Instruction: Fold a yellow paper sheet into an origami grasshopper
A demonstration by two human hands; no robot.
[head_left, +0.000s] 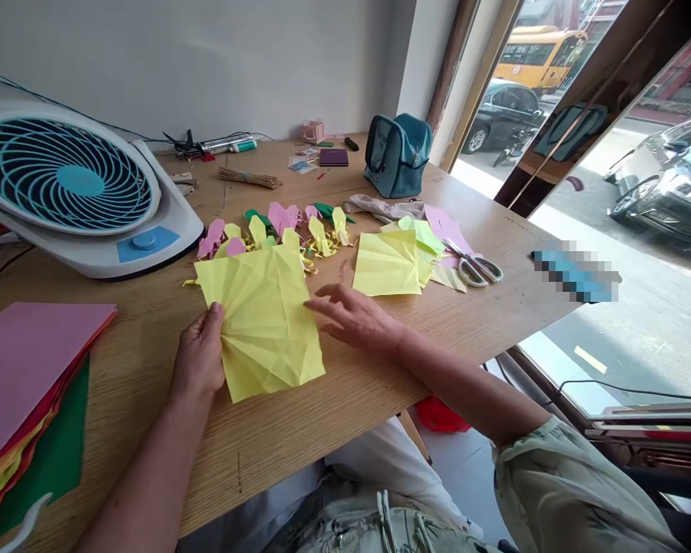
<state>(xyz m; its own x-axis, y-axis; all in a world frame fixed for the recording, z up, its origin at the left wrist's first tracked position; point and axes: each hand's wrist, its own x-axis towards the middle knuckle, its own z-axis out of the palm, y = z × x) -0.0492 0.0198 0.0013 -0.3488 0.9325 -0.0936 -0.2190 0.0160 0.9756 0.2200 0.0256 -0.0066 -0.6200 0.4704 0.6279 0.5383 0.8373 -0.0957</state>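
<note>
A creased yellow sheet of paper [268, 322], with folds fanning out from its left edge, is raised above the table. My left hand [199, 353] pinches that left edge between thumb and fingers. Beside the sheet's right edge is my right hand [357, 315], its fingers apart and holding nothing; whether a fingertip touches the paper I cannot tell. Another creased yellow sheet [385, 265] lies flat just beyond my right hand. Behind the raised sheet sit several pink and yellow folded paper pieces [282, 219], partly hidden by it.
Scissors [479, 269] rest by pink and green paper scraps [423, 234] on the right. A fan [86, 192] stands at the left, with stacked coloured paper [40, 369] in front. Farther back are a teal bag [397, 157] and a bundle of thin sticks [250, 178].
</note>
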